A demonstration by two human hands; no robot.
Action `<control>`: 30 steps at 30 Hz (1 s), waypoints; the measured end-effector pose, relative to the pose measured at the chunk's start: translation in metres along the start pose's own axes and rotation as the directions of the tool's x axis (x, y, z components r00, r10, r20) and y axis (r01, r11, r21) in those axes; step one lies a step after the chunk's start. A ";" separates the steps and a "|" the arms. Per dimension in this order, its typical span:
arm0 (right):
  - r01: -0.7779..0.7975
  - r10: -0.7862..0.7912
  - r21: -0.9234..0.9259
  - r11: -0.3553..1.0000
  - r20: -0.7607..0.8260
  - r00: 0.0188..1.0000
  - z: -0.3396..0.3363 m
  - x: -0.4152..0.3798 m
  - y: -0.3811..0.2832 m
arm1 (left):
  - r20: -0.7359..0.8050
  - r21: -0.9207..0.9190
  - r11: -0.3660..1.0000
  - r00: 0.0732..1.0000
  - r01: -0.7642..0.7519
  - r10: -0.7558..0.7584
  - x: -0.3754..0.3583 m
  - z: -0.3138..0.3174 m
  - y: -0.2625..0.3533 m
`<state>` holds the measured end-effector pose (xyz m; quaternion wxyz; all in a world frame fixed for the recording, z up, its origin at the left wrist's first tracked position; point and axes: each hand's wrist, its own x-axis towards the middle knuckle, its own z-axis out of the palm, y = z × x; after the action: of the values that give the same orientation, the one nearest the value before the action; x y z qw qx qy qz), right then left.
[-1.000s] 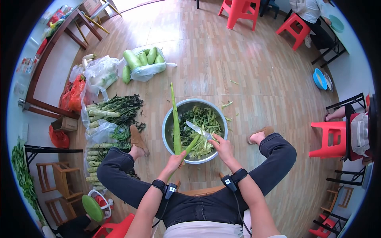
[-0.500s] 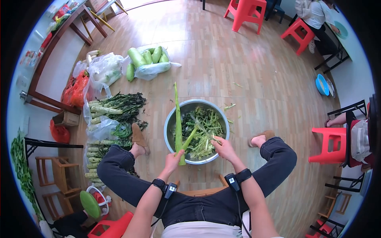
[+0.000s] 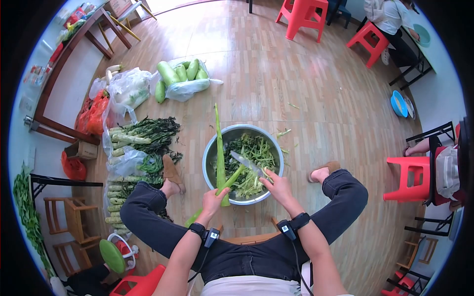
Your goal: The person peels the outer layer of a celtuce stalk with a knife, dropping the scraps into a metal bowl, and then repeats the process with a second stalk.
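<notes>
My left hand (image 3: 213,200) is closed around a green celtuce stalk (image 3: 232,179), whose upper end angles over the bowl and whose lower end shows below my wrist. Beside that hand, a longer pointed green stalk (image 3: 220,148) stretches across the left side of the bowl. My right hand (image 3: 277,186) grips a knife (image 3: 245,162), its blade pointing up and left over the bowl. The knife's handle is mostly covered by my fingers. Under both hands sits a steel bowl (image 3: 206,170) holding green peelings and dark leaves (image 3: 256,148).
Leafy celtuce stalks (image 3: 131,138) lie on the floor at left, near plastic bags (image 3: 131,86) and a bag of pale green gourds (image 3: 169,74). Peel scraps (image 3: 284,132) lie right of the bowl. Red stools (image 3: 407,180) and seated people are at right.
The knife blade has turned and shows broadside, a little lower over the bowl. The held stalk's lower end has come into view below my left hand. The view has shifted slightly.
</notes>
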<state>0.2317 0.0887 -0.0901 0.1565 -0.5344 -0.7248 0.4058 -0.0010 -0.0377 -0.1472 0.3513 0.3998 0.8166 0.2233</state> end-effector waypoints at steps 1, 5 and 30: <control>0.027 -0.026 -0.037 0.999 0.043 0.999 0.000 -0.001 -0.002 | -0.006 -0.014 1.000 1.000 0.005 -0.006 -0.001 -0.001 0.003; 0.090 -0.082 -0.102 0.991 0.075 0.994 0.011 -0.006 -0.003 | -0.016 0.019 1.000 1.000 0.005 -0.005 -0.004 -0.006 0.010; -0.044 0.052 0.066 0.997 -0.130 0.990 0.006 0.007 0.015 | -0.086 0.070 0.997 0.995 -0.036 0.042 -0.002 -0.004 0.007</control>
<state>0.2349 0.0944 -0.1069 0.2110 -0.5721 -0.6866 0.3960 -0.0001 -0.0356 -0.1393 0.2970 0.4176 0.8303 0.2192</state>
